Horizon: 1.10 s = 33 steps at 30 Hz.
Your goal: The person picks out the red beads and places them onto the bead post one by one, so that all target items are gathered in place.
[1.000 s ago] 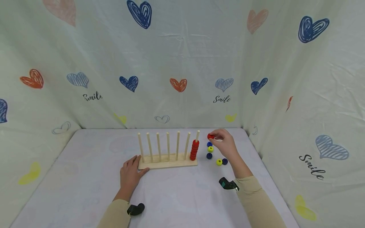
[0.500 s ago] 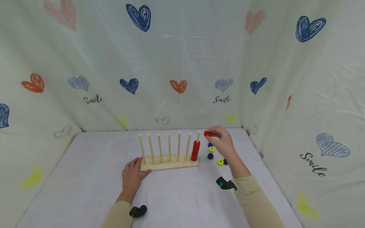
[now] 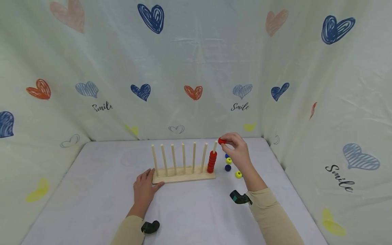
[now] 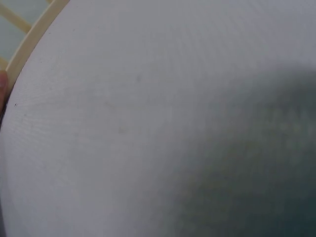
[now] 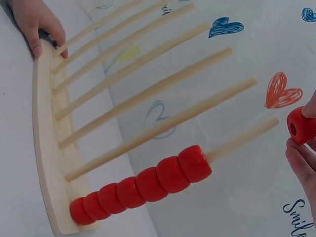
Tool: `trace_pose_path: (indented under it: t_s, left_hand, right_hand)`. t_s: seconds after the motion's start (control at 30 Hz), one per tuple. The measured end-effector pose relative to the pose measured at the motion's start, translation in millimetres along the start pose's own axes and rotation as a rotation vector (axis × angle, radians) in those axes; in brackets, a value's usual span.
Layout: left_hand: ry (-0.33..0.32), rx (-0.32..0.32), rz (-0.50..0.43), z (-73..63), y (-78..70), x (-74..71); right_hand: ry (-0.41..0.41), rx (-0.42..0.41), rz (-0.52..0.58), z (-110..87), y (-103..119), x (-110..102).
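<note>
A wooden peg stand (image 3: 183, 178) with several upright pegs stands on the table. Its rightmost peg carries a stack of red beads (image 3: 212, 162), and the peg's bare tip rises above them. My left hand (image 3: 143, 190) holds the left end of the base, thumb in front and fingers behind. My right hand (image 3: 239, 153) pinches one red bead (image 3: 222, 141) between thumb and fingers, just right of that peg's tip. In the right wrist view the held bead (image 5: 299, 125) has its hole facing the peg and is apart from it. The left wrist view shows only part of the stand's base (image 4: 30, 42) and a fingertip.
Right of the stand lie loose beads: a yellow bead (image 3: 228, 160), a dark blue bead (image 3: 228, 168) and another yellow bead (image 3: 238, 174). A blue bead (image 3: 227, 156) is partly behind my right hand. A white curtain (image 3: 171, 68) with printed hearts hangs behind the table.
My right hand has moved left and slightly up, bringing the red bead from beside the loose beads to close by the rightmost peg's tip. My left hand stays on the base.
</note>
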<state>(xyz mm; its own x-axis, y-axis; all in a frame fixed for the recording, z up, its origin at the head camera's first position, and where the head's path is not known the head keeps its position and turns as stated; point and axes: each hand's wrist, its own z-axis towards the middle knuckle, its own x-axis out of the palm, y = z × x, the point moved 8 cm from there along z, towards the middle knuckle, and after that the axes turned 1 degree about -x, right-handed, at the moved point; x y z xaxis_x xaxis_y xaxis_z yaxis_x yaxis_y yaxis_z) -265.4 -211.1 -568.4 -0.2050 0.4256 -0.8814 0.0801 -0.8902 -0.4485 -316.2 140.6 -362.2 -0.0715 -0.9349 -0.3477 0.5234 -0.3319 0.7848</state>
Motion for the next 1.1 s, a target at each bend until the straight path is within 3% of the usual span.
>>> trace_pose_path:
  t_s: [0.23,0.6,0.8,1.1]
  left_hand:
    - [-0.016,0.004,0.016,0.3,-3.6,-2.8]
    - [0.003,-0.012,0.016,2.5,-0.5,0.7]
    - [-0.024,0.000,0.014,2.5,-4.3,-2.8]
    - [-0.004,-0.014,0.018,0.1,-2.4,-2.7]
  right_hand:
    - [-0.012,-0.042,0.015,-4.2,37,-2]
    - [-0.015,-0.066,0.062,-4.0,37,2]
    - [-0.012,-0.070,0.079,-1.7,35,4]
    - [-0.009,-0.059,0.055,-2.4,33,7]
